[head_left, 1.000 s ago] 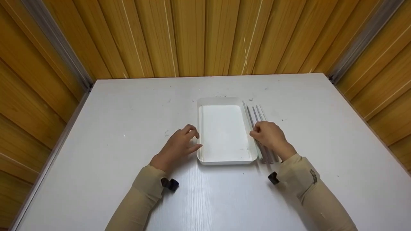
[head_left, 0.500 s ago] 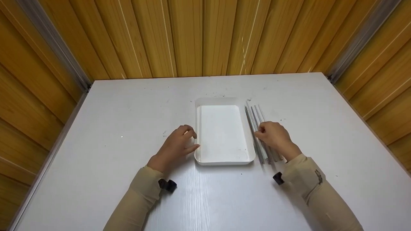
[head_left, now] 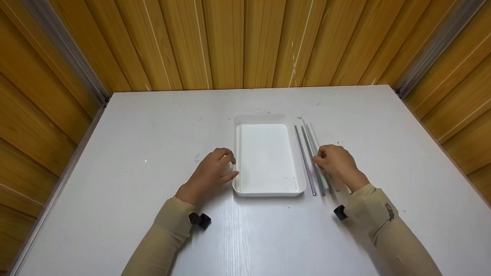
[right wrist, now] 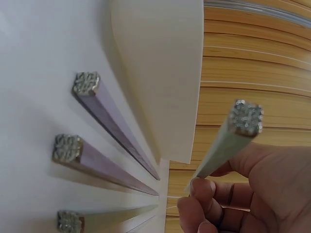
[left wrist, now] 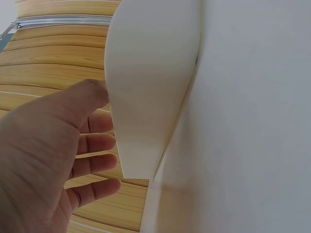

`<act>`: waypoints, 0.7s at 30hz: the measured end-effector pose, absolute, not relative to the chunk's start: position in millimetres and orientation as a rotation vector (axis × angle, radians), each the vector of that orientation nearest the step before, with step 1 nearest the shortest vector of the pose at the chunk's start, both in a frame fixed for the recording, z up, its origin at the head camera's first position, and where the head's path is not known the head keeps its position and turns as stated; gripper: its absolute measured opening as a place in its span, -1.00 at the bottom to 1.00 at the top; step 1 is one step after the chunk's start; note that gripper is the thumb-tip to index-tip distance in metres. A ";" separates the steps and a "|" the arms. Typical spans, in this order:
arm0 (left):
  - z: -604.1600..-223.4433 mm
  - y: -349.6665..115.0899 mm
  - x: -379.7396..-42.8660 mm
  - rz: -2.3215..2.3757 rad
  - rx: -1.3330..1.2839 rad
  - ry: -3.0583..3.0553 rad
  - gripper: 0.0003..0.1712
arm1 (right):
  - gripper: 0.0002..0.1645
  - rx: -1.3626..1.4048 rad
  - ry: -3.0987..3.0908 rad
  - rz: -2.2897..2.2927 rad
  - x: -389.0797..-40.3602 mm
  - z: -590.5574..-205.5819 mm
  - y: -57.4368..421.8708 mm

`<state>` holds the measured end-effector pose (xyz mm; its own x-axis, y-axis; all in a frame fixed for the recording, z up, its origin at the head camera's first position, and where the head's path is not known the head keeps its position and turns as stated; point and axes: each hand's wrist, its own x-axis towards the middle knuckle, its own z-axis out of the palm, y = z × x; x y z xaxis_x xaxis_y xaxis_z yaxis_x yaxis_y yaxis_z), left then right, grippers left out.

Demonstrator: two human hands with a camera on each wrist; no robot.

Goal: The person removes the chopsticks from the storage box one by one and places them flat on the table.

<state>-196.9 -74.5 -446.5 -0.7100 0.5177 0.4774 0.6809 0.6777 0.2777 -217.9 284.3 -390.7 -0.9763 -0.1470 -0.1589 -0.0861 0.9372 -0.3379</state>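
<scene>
A white rectangular tray (head_left: 270,194) stands at mid-table. At its left rim, my left hand (head_left: 209,170) has its thumb against the edge and its fingers loosely bent, without gripping; the left wrist view shows the thumb at the tray wall (left wrist: 150,87). My right hand (head_left: 337,163) pinches a pale green square chopstick (right wrist: 218,153) with a glittery end, raised over the others. Below it on the table lie a purple chopstick (right wrist: 119,124) closest to the tray, a second purple chopstick (right wrist: 112,170), and a pale green chopstick (right wrist: 114,216). The hand partly hides the row.
The white table (head_left: 245,237) carries small dark specks and smudges. Wood-patterned panels (head_left: 226,46) close off its back and sides, with metal corner posts. Each sleeve cuff bears a small black wrist camera (head_left: 340,212).
The right hand has moved rightward with the pinched chopstick, from beside the tray's right rim across the lying chopsticks. The left hand has stayed at the left rim.
</scene>
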 end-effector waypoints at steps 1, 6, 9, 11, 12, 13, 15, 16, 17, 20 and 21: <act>-446.5 -74.4 -196.7 -0.629 -0.944 -2.532 -0.73 | -0.71 -0.176 2.909 -0.495 -217.5 -391.2 285.6; -446.8 -74.5 -195.7 -0.639 -0.952 -2.521 -0.73 | -0.72 -0.170 2.917 -0.491 -216.4 -392.9 291.2; -446.7 -74.8 -194.5 -0.631 -0.948 -2.513 -0.73 | -0.74 -0.155 2.921 -0.501 -215.8 -393.5 293.6; -446.3 -75.3 -193.3 -0.625 -0.949 -2.502 -0.73 | -0.75 -0.149 2.919 -0.507 -215.9 -394.7 294.9; -446.1 -75.6 -192.7 -0.622 -0.950 -2.496 -0.73 | -0.76 -0.147 2.918 -0.508 -215.7 -395.1 295.4; -446.1 -76.0 -192.3 -0.620 -0.952 -2.489 -0.73 | -0.76 -0.147 2.916 -0.507 -215.5 -395.6 295.7; -445.9 -76.9 -191.5 -0.622 -0.958 -2.480 -0.73 | -0.76 -0.146 2.912 -0.499 -215.3 -396.7 296.9; -445.9 -77.4 -191.1 -0.622 -0.960 -2.477 -0.73 | -0.76 -0.145 2.911 -0.493 -215.4 -397.4 297.7; -446.0 -78.0 -190.6 -0.620 -0.960 -2.478 -0.73 | -0.76 -0.144 2.910 -0.489 -215.2 -397.8 298.4; -446.5 -79.7 -189.1 -0.612 -0.959 -2.489 -0.72 | -0.75 -0.139 2.902 -0.479 -214.8 -399.2 300.6; -446.7 -80.3 -188.7 -0.611 -0.958 -2.492 -0.72 | -0.75 -0.138 2.899 -0.478 -214.9 -399.8 301.3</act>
<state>-188.7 -80.3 -446.7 -0.6852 0.5236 0.5063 0.6983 0.6698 0.2524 -214.9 301.3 -399.8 -0.9757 -0.1238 -0.1810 -0.0592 0.9435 -0.3262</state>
